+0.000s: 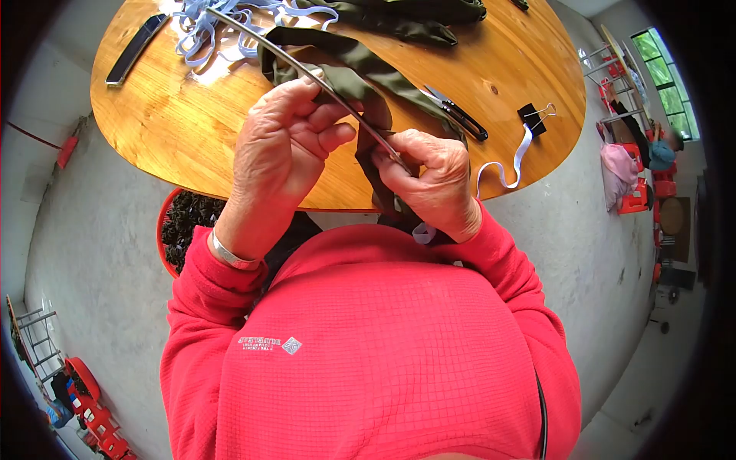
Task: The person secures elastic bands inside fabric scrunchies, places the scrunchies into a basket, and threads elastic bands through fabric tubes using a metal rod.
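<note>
A long thin metal rod (264,44) slants across the table toward my body. My left hand (280,142) is closed on the rod partway along, pinching with thumb and fingertips. Near the rod's lower end, my right hand (431,176) pinches the rod together with dark green fabric (337,50). That fabric runs from the table down behind the rod and hangs below the edge between my hands. Beyond my left hand, the rod's far end reaches a heap of pale blue elastic bands (198,32). My right fingers hide the exact grip on the cloth.
Thread snips (458,115) and a black binder clip (531,119) holding a pale strip (520,157) lie at the right. A dark narrow case (136,50) is at the left. More green fabric (414,19) lies at the back. Below the table stands a red basket (161,230) of dark pieces.
</note>
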Demonstrator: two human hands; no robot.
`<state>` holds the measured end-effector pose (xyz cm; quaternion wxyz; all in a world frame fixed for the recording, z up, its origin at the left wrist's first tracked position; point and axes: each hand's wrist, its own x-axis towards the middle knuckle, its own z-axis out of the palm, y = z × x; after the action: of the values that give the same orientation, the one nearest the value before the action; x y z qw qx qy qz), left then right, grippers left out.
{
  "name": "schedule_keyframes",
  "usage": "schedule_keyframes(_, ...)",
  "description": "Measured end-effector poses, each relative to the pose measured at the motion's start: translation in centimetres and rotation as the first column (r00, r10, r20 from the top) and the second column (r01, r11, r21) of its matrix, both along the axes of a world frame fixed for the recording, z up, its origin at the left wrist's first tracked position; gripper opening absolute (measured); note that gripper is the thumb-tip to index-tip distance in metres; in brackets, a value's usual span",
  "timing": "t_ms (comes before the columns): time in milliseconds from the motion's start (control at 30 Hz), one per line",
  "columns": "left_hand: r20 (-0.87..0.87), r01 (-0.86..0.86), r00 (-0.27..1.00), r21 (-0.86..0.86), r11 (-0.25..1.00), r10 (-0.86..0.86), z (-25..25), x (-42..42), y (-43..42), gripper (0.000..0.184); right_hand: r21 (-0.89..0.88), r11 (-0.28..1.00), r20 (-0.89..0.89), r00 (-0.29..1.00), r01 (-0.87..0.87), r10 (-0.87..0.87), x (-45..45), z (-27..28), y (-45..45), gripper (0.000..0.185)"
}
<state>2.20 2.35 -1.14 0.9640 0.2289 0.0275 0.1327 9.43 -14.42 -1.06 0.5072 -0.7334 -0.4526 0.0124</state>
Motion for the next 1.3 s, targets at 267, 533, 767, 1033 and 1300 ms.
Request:
schedule_keyframes(267,0.032,-0.035,0.999,-0.033,0.999,0.036,0.2,-0.8,0.6,0.020,0.110,0.994,-0.430,0.901,-0.015,0.061,-0.2,0.3,-1.7,0.046)
schedule_keyframes(533,0.052,-0.019,0.998,-0.024,1.000,0.020,0.4,-1.3,-0.6,0.020,0.157,0.987,-0.546,0.835,0.019,0.071,-0.9,0.6,-0.4,0.007)
schedule_keyframes(767,0.300,0.105,0.952,-0.140,0.985,-0.059,-0.7,-1.5,2.8,0.045,0.192,0.951,-0.923,0.286,-0.241,0.258,0.3,3.1,-2.4,0.007)
schedule_keyframes(1033,0.400,-0.314,0.895,0.254,0.915,0.196,2.4,-3.8,5.5,0.024,0.262,0.930,-0.937,0.164,-0.259,0.309,0.4,1.6,-2.1,0.013)
schedule_keyframes(1300,0.204,-0.428,0.895,0.137,0.894,0.397,1.7,-1.7,4.0,0.017,0.035,0.994,-0.229,0.967,-0.108,0.113,-1.3,1.6,-1.2,0.039)
